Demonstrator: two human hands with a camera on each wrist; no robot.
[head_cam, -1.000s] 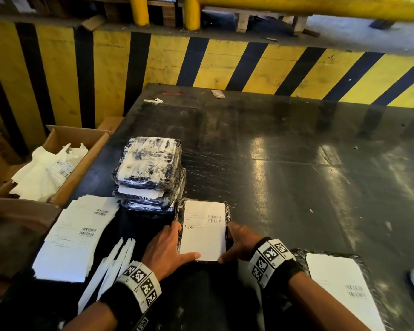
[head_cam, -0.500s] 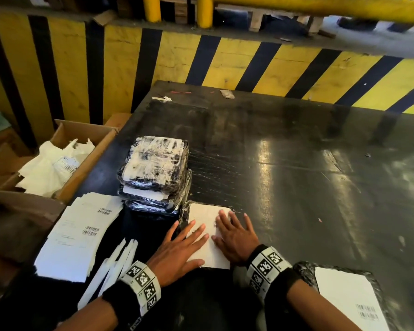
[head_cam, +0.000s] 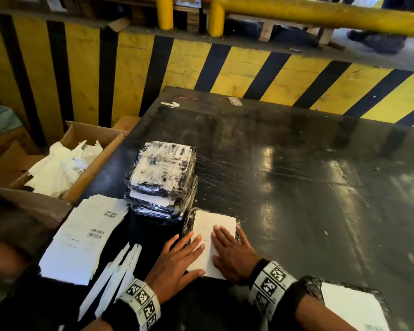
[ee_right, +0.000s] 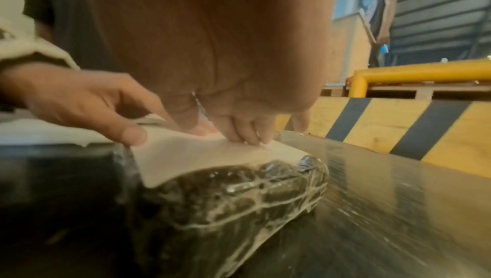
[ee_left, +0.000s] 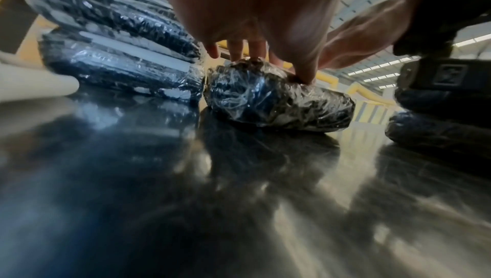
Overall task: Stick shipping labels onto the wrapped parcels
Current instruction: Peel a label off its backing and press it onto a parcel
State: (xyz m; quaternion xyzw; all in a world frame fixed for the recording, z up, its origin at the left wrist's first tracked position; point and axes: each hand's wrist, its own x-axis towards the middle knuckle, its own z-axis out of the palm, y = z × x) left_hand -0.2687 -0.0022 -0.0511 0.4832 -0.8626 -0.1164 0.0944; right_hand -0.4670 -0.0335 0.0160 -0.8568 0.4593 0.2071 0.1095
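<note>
A black film-wrapped parcel (head_cam: 188, 223) lies near the table's front edge with a white shipping label (head_cam: 215, 218) on top. My left hand (head_cam: 179, 254) lies flat with spread fingers on the label's left side. Beside it, my right hand (head_cam: 230, 249) presses flat on the right side. In the right wrist view the label (ee_right: 202, 160) bends over the parcel (ee_right: 239, 194), its near corner lifted off the film. The left wrist view shows my fingertips (ee_left: 305, 77) touching the top of the parcel (ee_left: 276, 102). A stack of wrapped parcels (head_cam: 160, 180) stands just behind.
Loose labels (head_cam: 81, 237) and peeled backing strips (head_cam: 115, 275) lie at the front left. A cardboard box (head_cam: 86, 137) with white paper waste sits left of the table. Another labelled parcel (head_cam: 351, 306) lies under my right forearm. A yellow-black striped wall (head_cam: 249, 75) stands behind.
One second ago both hands gripped the parcel's sides. They have since moved onto the label and now lie flat on it, sliding a little toward me.
</note>
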